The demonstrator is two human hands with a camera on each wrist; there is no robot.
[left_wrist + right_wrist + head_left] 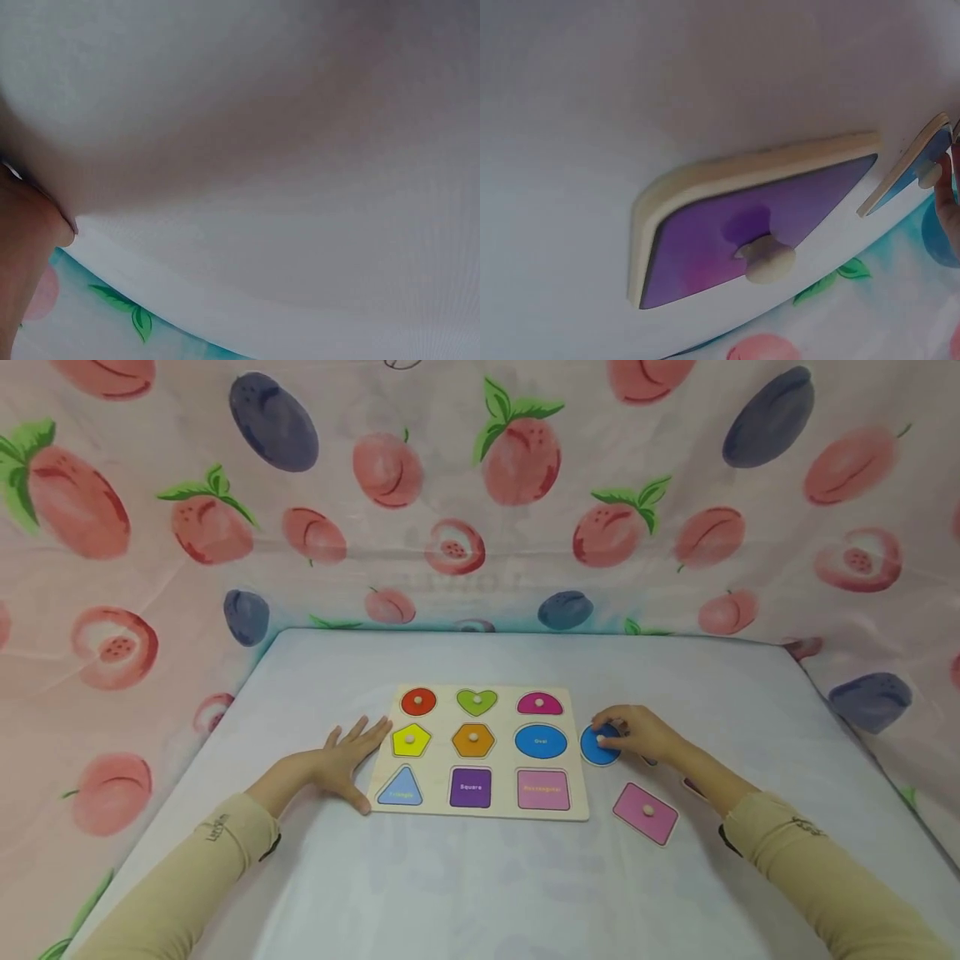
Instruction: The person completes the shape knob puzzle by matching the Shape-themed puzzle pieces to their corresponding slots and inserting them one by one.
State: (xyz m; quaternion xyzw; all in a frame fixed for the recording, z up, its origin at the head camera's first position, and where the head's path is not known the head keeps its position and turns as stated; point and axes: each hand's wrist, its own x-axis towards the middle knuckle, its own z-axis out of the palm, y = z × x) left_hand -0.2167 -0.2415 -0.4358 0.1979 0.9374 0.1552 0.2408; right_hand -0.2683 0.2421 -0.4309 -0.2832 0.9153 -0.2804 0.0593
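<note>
A wooden shape puzzle board (435, 768) lies on the table. My left hand (337, 768) is spread at its left edge, with fingertips and thumb touching it. Off the board's right side, my right hand (641, 733) pinches the small knob of a blue oval puzzle piece (592, 752). A pink rectangle piece (633, 806) lies nearer the front. In the right wrist view a purple square piece (705, 247) and a blue triangle piece (904, 176) show their knobs; the right hand and forearm mostly hide them in the head view. The left wrist view shows mostly tabletop.
Red circle (429, 693), green heart, magenta half circle, yellow pentagon and orange hexagon pieces with knobs sit in the board. The oval (540, 752), triangle, square and rectangle places show printed words. A fruit-patterned cloth (480, 593) surrounds the white table (450, 893).
</note>
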